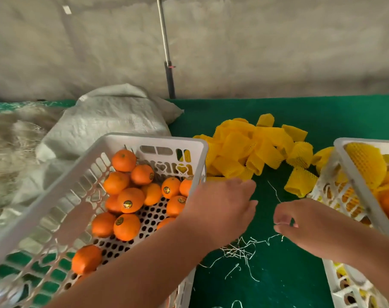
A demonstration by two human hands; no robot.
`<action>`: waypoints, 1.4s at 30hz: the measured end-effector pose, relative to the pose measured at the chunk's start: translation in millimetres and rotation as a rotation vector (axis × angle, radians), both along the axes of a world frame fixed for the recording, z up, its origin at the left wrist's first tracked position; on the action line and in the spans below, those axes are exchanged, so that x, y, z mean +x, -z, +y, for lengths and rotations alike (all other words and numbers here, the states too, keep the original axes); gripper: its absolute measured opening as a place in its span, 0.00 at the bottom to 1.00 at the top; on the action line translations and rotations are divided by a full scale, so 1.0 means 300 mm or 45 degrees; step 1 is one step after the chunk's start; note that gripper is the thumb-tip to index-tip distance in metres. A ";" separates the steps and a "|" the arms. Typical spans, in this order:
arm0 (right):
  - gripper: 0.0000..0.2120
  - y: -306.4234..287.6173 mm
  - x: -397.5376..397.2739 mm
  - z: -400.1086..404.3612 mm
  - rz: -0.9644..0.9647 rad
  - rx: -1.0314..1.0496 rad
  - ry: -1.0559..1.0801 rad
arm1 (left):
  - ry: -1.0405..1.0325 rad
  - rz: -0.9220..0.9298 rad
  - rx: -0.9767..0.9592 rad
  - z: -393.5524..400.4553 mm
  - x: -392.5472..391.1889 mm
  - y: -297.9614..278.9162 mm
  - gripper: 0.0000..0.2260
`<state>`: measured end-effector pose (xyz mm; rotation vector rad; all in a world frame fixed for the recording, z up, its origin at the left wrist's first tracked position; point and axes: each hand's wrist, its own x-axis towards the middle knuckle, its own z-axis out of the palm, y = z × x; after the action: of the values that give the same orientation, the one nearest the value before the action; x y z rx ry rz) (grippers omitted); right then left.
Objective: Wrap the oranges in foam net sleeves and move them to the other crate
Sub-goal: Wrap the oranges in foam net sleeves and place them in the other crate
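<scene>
The right crate [353, 172] is cut off by the picture's right edge, so only its near corner and left wall show; inside it lie wrapped oranges [367, 162] in yellow net, too crowded and cropped to count. The left crate [158, 138] is tilted, its far rim raised, and its lower part is hidden behind the left forearm and the bottom edge. About thirteen bare oranges [126, 226] can be counted in it, several with a small round sticker, though some are half covered by the arm. The left hand [220, 210] reaches over that crate's right rim toward the green table [300, 112], fingers stretched forward and relaxed, holding nothing that can be seen; its fingertips are blurred. The right hand [304, 223] hovers just left of the right crate with fingers curled, thumb and forefinger pinching a thin pale thread [274, 192] that rises from them. A loose tangle of similar threads [240, 252] lies on the table below both hands. Between the two crates is a strip of open green cloth, bounded at the back by a pile of yellow foam sleeves [255, 145], well over a dozen, overlapping too much for a sure count. A grey sack [113, 116] slumps behind the left crate, and a metal pole [165, 47] stands against the canvas wall.
</scene>
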<state>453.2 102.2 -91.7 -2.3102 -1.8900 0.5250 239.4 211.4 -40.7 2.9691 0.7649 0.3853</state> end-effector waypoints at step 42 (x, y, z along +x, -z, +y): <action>0.11 -0.023 -0.007 0.015 0.008 -0.226 0.084 | -0.700 -0.734 -0.004 0.227 -0.127 -0.082 0.27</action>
<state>450.9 106.8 -84.8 -2.4658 -1.8257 0.7184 201.4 279.6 -16.0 2.3715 1.4467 1.1830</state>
